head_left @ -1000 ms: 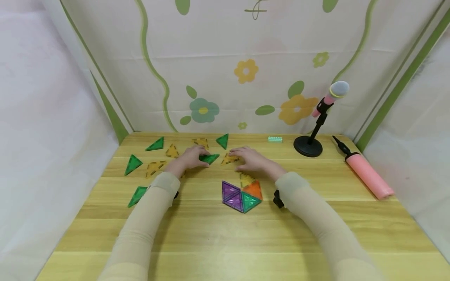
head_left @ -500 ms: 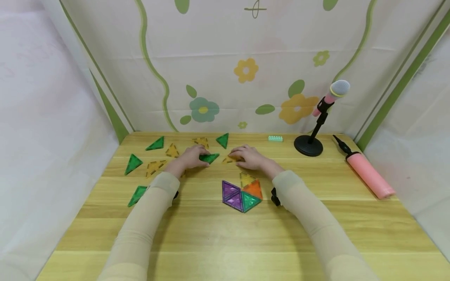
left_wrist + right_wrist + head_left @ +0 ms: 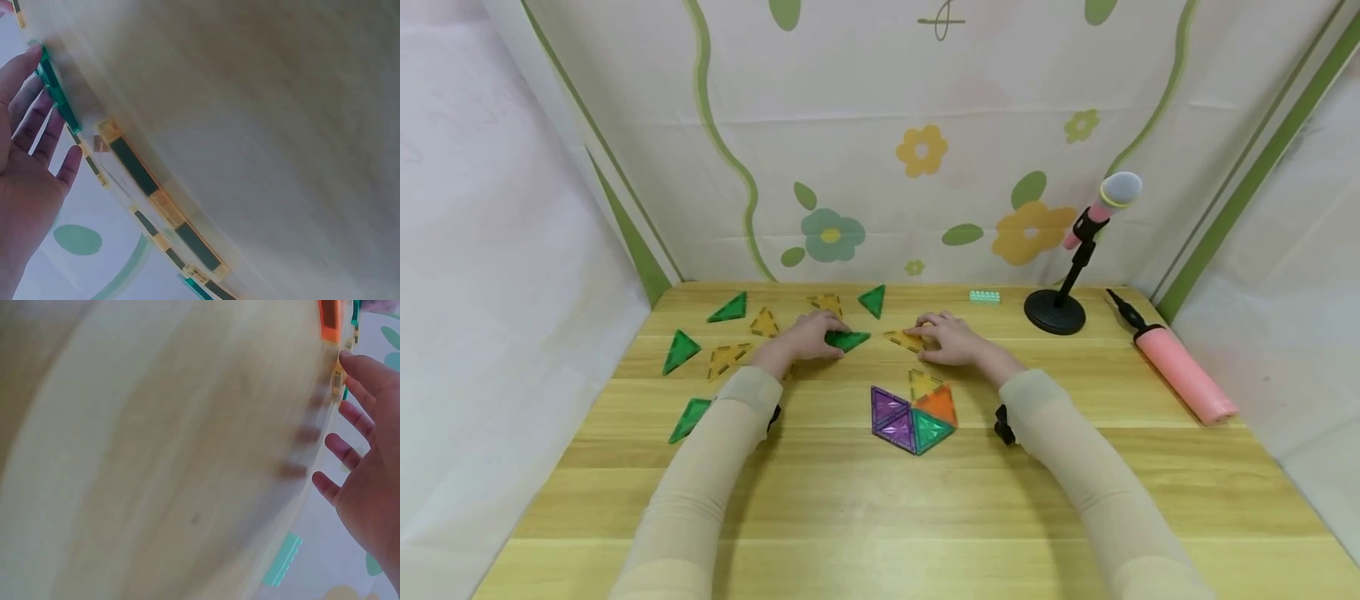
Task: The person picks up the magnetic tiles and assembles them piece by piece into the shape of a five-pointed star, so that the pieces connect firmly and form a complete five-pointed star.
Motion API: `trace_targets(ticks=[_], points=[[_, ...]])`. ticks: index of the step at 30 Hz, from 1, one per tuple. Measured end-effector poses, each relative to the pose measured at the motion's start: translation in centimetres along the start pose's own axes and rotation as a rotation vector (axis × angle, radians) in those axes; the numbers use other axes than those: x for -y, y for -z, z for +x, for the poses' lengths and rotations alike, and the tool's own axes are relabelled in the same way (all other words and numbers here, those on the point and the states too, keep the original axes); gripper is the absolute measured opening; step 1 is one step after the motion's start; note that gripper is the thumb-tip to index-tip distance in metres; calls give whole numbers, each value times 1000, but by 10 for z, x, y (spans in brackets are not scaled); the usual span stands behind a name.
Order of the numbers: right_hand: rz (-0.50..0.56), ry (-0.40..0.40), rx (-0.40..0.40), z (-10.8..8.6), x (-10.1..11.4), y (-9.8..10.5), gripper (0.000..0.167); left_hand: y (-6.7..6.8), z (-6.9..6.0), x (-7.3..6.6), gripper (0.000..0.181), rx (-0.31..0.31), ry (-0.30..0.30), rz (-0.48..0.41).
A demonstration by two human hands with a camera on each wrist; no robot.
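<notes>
The green tile [image 3: 850, 340] in my left fingers [image 3: 70, 164] is see-through; the amber tile [image 3: 901, 337] at my right fingers [image 3: 343, 450] has dark dashes. Left of the orange tile [image 3: 940, 405] are two purple tiles [image 3: 888, 406], in front a teal tile [image 3: 931, 430], behind a yellow tile [image 3: 923, 384]. Right of it, the mic [image 3: 1120, 190] is pink and grey, ringed yellow, the pump [image 3: 1185, 374] pink and black. The white cloth [image 3: 850, 83] behind it bears green vines and orange and teal flowers. My sleeves [image 3: 692, 500] are cream, the desk [image 3: 880, 517] streaked yellow-brown.

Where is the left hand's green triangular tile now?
In the head view, the green translucent triangular tile is slightly left of centre, held by the left hand, opposite the amber triangular tile at the right hand.
</notes>
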State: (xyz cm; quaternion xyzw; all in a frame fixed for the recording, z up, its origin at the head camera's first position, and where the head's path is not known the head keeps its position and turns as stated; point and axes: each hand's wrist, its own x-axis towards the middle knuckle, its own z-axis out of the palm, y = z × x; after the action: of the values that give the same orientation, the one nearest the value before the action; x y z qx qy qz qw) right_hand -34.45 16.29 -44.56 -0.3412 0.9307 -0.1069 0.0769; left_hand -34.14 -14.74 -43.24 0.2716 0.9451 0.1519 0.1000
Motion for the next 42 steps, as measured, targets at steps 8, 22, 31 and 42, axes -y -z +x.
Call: trace_targets(ticks=[8, 22, 31, 42], points=[[17, -22, 3, -4, -1, 0, 60, -3, 3, -7, 48, 17, -81, 12], [21, -110, -22, -2, 12, -2, 57, -7, -1, -7, 51, -74, -4, -60], [36, -114, -37, 4, 16, -2, 54, -10, 9, -23, 45, -47, -90, -38], [30, -116, -22, 10, 20, -3, 54, -12, 24, -36, 43, -28, -144, 5]])
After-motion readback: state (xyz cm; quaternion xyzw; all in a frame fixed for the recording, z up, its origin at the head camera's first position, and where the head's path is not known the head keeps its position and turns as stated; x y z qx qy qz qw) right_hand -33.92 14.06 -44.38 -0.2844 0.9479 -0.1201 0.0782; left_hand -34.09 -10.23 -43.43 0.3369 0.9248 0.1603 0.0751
